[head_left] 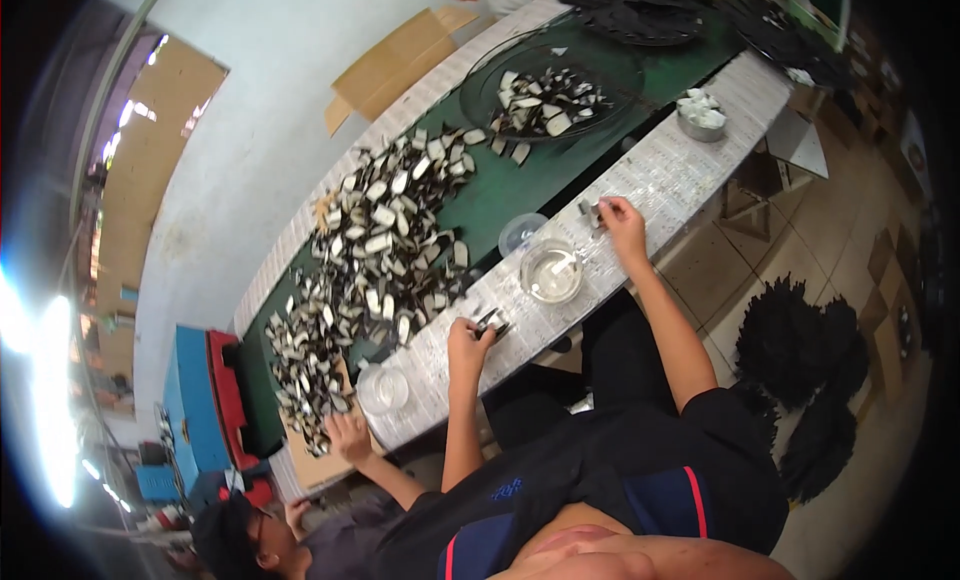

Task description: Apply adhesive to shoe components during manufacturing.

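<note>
My left hand (468,342) is closed in a pinch on a small black-and-white piece (487,326) above the pale table edge (430,355). Farther right, my right hand (624,226) has its fingers pressed together at a small grey piece (590,214), whose exact kind is too small to tell. Between my hands stands a round clear bowl (551,271) of clear liquid. A clear round lid or dish (521,234) lies just behind it. Many similar black-and-white pieces (380,242) are heaped on the green belt (500,205) beyond my left hand.
A co-worker's hand (348,439) reaches in at left beside a clear plastic tub (382,388). A round wire-rimmed tray (557,132) of pieces sits on the belt, and a tin of white pieces (701,120) at right. Black bundles (800,350) lie on the floor.
</note>
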Demonstrator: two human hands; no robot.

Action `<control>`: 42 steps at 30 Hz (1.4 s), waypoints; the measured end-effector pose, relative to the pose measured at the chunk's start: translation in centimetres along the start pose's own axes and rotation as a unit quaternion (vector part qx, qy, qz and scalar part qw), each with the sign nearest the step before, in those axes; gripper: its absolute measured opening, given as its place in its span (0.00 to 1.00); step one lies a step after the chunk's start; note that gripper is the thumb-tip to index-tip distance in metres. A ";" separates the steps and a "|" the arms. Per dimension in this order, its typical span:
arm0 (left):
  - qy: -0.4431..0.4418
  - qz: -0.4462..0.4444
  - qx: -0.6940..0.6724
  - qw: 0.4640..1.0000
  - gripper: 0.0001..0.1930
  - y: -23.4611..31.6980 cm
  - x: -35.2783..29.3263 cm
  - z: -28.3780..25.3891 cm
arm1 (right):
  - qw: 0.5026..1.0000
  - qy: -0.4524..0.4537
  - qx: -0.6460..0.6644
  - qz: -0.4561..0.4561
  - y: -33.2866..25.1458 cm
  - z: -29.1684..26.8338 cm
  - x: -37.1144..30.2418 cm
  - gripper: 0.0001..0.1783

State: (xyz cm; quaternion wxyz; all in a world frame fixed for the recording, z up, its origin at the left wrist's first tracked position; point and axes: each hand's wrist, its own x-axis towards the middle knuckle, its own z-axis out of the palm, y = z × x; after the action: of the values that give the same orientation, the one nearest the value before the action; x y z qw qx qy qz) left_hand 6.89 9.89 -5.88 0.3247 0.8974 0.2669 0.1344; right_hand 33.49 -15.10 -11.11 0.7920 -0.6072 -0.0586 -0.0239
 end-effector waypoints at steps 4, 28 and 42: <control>0.011 0.002 -0.056 0.998 0.23 -0.1 -1.8 0.6 | 1.000 0.001 0.012 0.024 0.1 -1.0 0.6 0.11; -0.133 -0.194 -0.631 0.739 0.14 3.8 -7.9 0.1 | 0.833 -0.300 -0.303 -0.352 -14.2 7.5 -19.1 0.14; -0.119 -0.165 -0.631 0.749 0.11 4.7 -8.8 -1.4 | 0.796 -0.337 -0.321 -0.386 -14.4 7.6 -20.8 0.17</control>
State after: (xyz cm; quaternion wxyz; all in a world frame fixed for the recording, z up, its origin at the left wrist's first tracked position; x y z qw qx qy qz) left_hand 0.95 2.61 -2.39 0.8632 0.4392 0.2240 0.1085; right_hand 10.84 -12.18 2.10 0.4063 -0.7234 -0.5407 -0.1387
